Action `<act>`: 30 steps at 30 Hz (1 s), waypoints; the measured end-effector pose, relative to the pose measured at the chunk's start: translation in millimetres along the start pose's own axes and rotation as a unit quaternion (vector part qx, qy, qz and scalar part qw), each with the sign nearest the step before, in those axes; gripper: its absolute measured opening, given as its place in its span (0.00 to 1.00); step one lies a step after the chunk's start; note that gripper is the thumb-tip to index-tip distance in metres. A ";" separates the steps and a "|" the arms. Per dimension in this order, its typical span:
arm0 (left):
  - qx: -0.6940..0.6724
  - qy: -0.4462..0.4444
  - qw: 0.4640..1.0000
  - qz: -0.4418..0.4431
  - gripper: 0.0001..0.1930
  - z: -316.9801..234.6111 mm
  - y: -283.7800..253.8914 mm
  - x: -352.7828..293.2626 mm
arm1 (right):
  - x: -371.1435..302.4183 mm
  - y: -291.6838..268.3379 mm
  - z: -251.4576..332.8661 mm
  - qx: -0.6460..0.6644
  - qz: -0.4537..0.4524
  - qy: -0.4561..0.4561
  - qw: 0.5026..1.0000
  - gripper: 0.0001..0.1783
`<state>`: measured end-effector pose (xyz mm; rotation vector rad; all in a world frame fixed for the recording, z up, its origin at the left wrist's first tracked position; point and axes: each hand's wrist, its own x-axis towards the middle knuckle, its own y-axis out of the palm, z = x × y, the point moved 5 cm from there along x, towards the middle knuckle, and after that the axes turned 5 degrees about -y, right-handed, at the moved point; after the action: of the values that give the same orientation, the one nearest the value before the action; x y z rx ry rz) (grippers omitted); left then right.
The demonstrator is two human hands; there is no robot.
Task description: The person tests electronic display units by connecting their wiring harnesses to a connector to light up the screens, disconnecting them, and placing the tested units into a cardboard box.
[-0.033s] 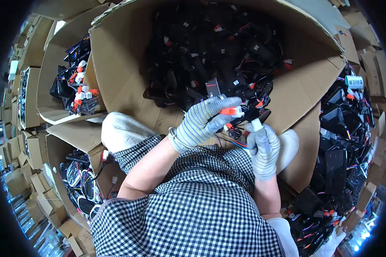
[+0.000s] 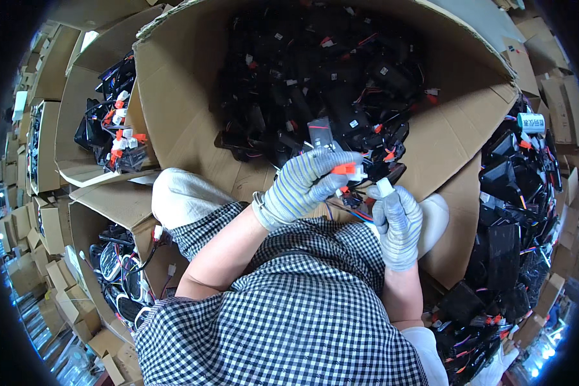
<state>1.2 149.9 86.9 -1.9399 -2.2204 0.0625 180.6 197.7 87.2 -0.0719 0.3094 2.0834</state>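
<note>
My left hand [image 2: 304, 184], in a striped grey-white glove, pinches an orange-and-white plug connector [image 2: 346, 168] between thumb and fingers. Just right of it, my right hand [image 2: 399, 230], gloved too, is closed around a white plug connector [image 2: 385, 187] whose end points up and away from me. A small gap separates the two connectors. Coloured wires [image 2: 360, 215] run below them, between my hands. Just beyond the left hand's knuckles shows a black rectangular part with a red line [image 2: 320, 132]; whether the hand touches it cannot be made out.
A large open cardboard box [image 2: 186, 96] in front holds a heap of black wired units [image 2: 315, 71]. Smaller boxes of wired parts [image 2: 119, 138] stand at the left. More black units [image 2: 502, 251] are piled at the right. My knees flank the big box's near side.
Both hands have shifted very slightly; the left hand's connector sits a touch lower and to the right. The black part beyond the left hand has tilted a little. Both grips are unchanged.
</note>
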 end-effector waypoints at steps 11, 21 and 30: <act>0.080 -0.035 0.994 0.065 0.14 24.3 23.4 -51.5 | -9.9 4.2 -21.0 -0.274 0.318 0.064 0.905 0.18; -0.016 -0.135 0.970 0.201 0.18 41.2 26.0 -87.9 | -33.9 25.2 -52.5 -0.216 0.365 0.066 0.903 0.16; -0.184 -0.292 0.927 0.150 0.19 61.3 17.9 -112.3 | -20.8 43.2 -65.9 -0.132 0.368 0.165 0.905 0.22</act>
<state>22.1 47.5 10.9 -2.7581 -2.3736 0.3296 149.2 143.2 35.4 -0.5514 0.2790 2.8627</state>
